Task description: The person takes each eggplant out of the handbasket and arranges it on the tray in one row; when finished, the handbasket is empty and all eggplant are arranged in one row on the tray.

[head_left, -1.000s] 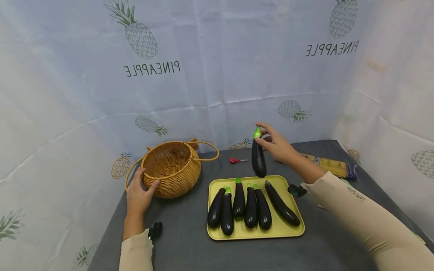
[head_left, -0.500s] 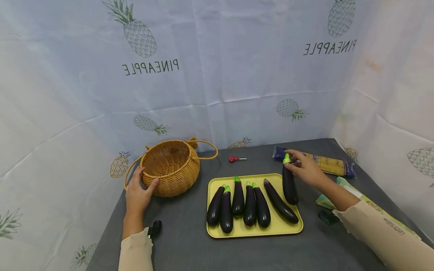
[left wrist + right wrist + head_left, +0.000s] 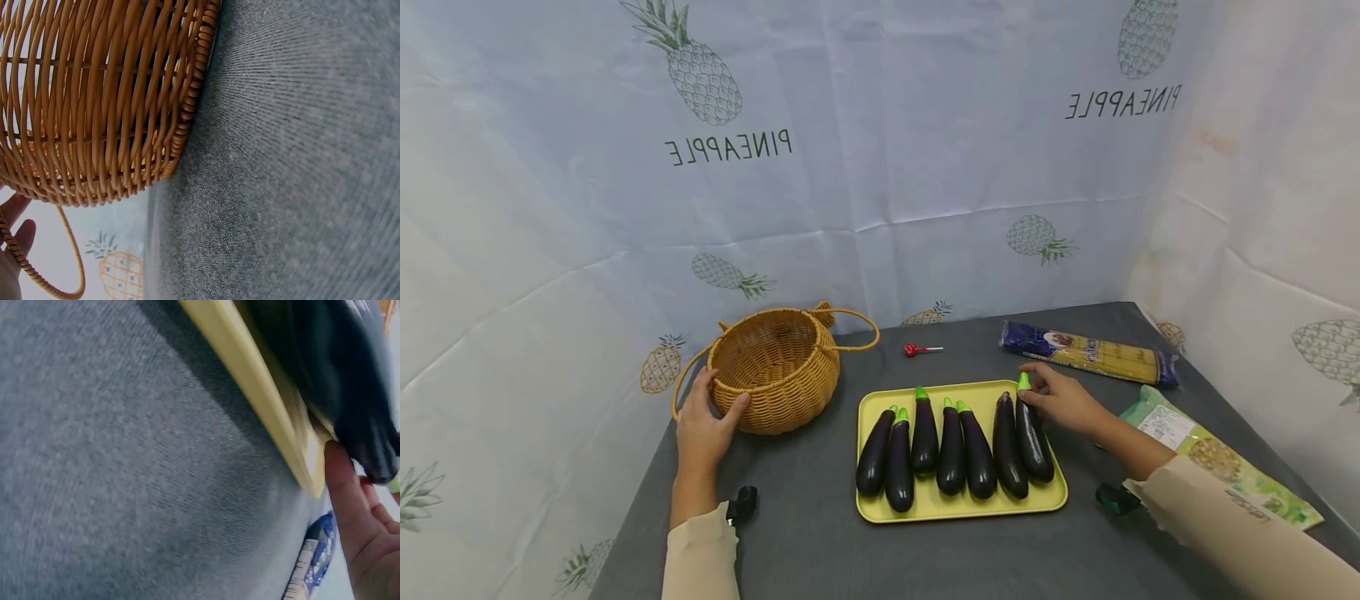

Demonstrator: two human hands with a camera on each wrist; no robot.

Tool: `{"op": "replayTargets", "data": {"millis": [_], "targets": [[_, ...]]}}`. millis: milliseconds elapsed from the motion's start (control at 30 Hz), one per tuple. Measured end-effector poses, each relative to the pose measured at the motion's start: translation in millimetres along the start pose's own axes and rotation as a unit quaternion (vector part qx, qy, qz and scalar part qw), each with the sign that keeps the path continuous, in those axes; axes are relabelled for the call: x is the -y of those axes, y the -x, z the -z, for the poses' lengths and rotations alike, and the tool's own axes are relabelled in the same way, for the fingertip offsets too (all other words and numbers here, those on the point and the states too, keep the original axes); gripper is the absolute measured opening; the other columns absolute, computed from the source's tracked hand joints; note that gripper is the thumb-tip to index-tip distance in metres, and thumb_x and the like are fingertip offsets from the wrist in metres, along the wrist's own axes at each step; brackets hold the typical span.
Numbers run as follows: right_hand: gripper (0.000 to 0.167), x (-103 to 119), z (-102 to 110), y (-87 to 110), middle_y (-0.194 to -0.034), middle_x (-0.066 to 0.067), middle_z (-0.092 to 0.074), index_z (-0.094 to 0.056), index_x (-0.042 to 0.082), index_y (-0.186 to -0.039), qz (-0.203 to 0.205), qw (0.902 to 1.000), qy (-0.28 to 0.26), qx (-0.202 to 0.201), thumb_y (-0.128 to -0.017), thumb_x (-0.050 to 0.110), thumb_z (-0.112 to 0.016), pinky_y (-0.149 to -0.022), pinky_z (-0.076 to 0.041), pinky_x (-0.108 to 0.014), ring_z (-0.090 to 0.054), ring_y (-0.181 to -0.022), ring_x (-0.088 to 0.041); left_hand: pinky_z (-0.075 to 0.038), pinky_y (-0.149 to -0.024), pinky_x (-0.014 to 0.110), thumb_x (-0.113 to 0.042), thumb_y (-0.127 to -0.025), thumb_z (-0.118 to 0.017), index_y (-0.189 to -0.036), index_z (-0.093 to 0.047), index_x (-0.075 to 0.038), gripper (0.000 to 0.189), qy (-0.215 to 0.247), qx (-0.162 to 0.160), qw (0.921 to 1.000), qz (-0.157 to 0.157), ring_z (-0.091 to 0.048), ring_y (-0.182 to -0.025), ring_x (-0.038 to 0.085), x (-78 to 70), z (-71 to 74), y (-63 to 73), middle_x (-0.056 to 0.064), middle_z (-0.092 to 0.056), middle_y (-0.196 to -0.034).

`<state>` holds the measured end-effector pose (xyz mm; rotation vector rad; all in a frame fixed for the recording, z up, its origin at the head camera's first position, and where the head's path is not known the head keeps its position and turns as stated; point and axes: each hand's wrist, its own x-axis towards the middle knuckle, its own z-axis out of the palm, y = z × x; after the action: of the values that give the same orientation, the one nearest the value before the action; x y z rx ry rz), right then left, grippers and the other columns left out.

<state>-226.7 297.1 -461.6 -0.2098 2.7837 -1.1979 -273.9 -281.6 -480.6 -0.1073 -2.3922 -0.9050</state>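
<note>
My right hand (image 3: 1060, 400) pinches an eggplant (image 3: 1034, 442) near its bright green cap, at the right end of the yellow tray (image 3: 955, 515). In the right wrist view its thumb touches the dark neck of an eggplant (image 3: 344, 381) beside the tray rim. Several more eggplants lie side by side on the tray, caps toward the back; the nearest neighbour (image 3: 1009, 450) lies close along the left of the pinched one. My left hand (image 3: 703, 429) holds the wicker basket (image 3: 790, 392) at its left side, thumb against the front wall. The basket's opening faces up, with no contents showing.
A red lollipop (image 3: 912, 350) lies behind the tray. Back right is a blue and yellow pasta packet (image 3: 1090, 352); a green food bag (image 3: 1217, 458) lies partly under the right forearm. The basket's loop handle (image 3: 861, 329) sticks out toward the right. Pineapple-printed cloth walls the table.
My right hand has carried the eggplant rightward and down from above the tray to its right end. The neighbouring eggplant has swung from slanted to nearly straight. The left hand stays put.
</note>
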Motion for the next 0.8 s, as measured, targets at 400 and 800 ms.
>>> {"op": "replayTargets", "data": {"millis": [400,800], "targets": [[0.046,-6.2,-7.7,-11.0,-0.095,-0.007,-0.064,-0.056,0.002,-0.132,-0.018,0.9969,0.064,0.043,-0.095,0.029,-0.063,-0.055,-0.049,-0.035,-0.06,-0.061,-0.018,-0.022,-0.1,0.069,-0.048,-0.086,-0.07,-0.144,-0.044,-0.014,0.072,-0.001,0.002,0.9999,0.011,-0.038,-0.133,0.04,-3.5,0.3,0.9,0.007,-0.034,-0.155],[0.038,12.7,5.8,-21.6,-0.1,-0.008,-0.066,-0.06,-0.001,-0.126,0.029,0.9942,0.092,0.048,-0.098,0.024,-0.06,-0.059,-0.051,-0.035,-0.062,-0.061,-0.019,-0.022,-0.1,0.069,-0.048,-0.084,-0.072,-0.145,-0.044,-0.016,0.074,-0.001,-0.005,0.9999,0.014,-0.04,-0.131,0.042,0.0,-0.8,0.5,0.006,-0.035,-0.154]]}}
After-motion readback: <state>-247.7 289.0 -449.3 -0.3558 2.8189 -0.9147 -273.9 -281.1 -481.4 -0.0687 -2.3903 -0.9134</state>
